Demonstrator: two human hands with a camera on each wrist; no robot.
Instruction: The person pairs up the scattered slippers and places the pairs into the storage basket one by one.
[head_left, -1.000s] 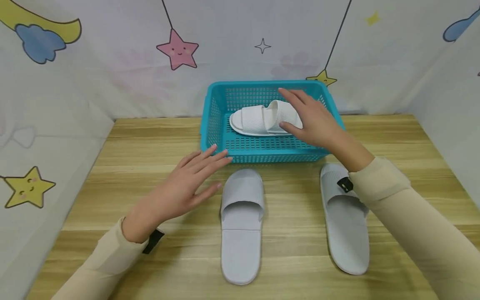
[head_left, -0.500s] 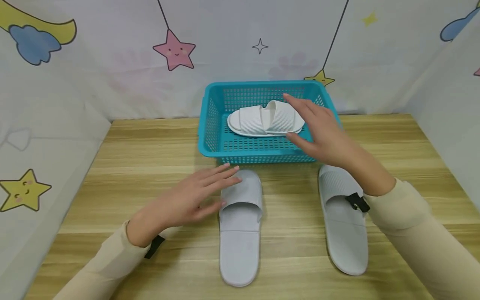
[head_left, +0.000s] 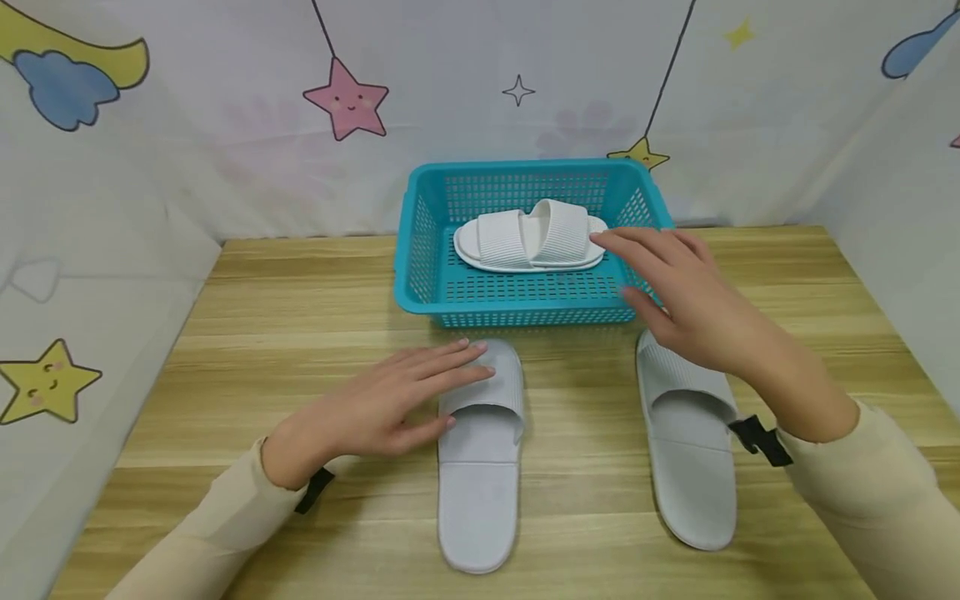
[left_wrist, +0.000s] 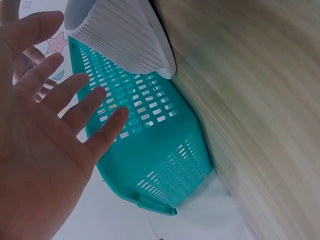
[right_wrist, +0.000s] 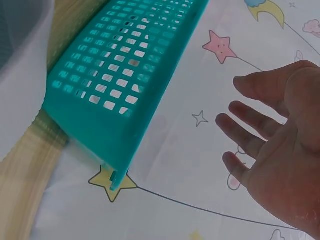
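In the head view my left hand (head_left: pixel 375 408) is held with fingers extended over the toe end of a grey slipper (head_left: pixel 480 508); nothing is in its grasp. My right hand (head_left: pixel 690 300), fingers spread and holding nothing, overlaps the right front corner of a teal plastic basket (head_left: pixel 420 304). Inside the basket a pair of white slippers (head_left: pixel 502 237) lies sideways, one strap nested beside the other. A second grey slipper (head_left: pixel 693 475) lies below my right hand, its toe partly covered by it. The left wrist view shows a slipper's ribbed strap (left_wrist: pixel 125 37) close to the basket wall (left_wrist: pixel 135 155).
The wooden table (head_left: pixel 300 308) carries the basket at its back, against a white cloth backdrop (head_left: pixel 450 83) printed with stars. Cloth walls also stand at the left and right. The two grey slippers lie apart, toes toward the basket.
My right hand has drawn back from over the white slippers toward the right and nearer. My left hand has moved slightly right and nearer, over the left grey slipper. The slippers stay in place.
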